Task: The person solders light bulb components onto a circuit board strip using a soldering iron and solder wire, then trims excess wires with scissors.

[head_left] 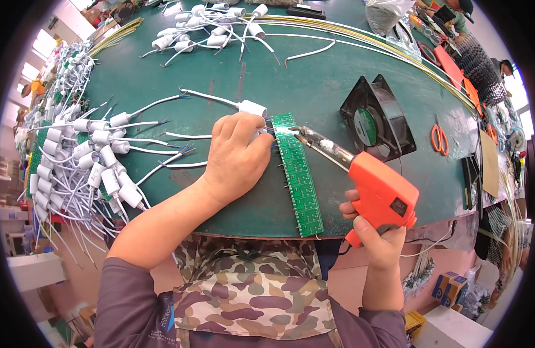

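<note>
My right hand (pixel 379 240) grips an orange soldering gun (pixel 386 188). Its tip meets the upper end of a green circuit board strip (pixel 302 185), which lies lengthwise on the table in front of me. At the strip's left edge, my left hand (pixel 238 153) is closed, fingers bent, around a white cylindrical part with a cable, mostly hidden by the fingers, its thin wires reaching the board. Just above those fingers lies another white cylinder (pixel 253 108) with its cable stretched to the left. More cables come out to the left from under the hand.
A black fan (pixel 378 119) stands right of the board, with orange-handled scissors (pixel 439 138) beyond it. Many white cylinders with cables (pixel 108 156) are heaped at the left, and another pile (pixel 203 29) lies at the back. Long yellowish strips (pixel 360 36) run along the far edge.
</note>
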Tool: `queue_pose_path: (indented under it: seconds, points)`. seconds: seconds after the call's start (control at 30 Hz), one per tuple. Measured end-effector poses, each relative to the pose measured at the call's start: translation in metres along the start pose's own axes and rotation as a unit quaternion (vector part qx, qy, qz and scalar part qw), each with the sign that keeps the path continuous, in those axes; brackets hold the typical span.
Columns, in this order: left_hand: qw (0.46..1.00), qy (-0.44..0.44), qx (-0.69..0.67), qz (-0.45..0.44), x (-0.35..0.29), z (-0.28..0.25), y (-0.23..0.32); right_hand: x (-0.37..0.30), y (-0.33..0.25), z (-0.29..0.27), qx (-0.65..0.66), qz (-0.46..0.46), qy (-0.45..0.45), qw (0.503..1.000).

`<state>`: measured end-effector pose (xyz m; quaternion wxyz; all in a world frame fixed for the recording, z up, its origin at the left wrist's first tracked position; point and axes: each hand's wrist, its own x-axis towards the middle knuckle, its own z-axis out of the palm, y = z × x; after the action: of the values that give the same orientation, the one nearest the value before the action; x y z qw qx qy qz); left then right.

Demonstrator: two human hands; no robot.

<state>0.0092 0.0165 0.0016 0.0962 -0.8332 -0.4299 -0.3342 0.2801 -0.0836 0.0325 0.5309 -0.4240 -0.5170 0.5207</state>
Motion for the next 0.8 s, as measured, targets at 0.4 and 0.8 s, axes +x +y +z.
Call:
queue_pose_path:
  seconds: [0.4, 0.8]
  points:
    - [1.000, -0.003, -0.016, 0.001, -0.0001, 0.0011, -0.0011, 0.0024, 0.0038, 0.0040, -0.056, 0.002, -0.022, 0.998]
    - [1.000, 0.001, -0.010, 0.004, 0.0003, 0.0018, -0.0003, 0.0063, 0.0044, 0.0068, -0.145, -0.007, -0.027, 0.989]
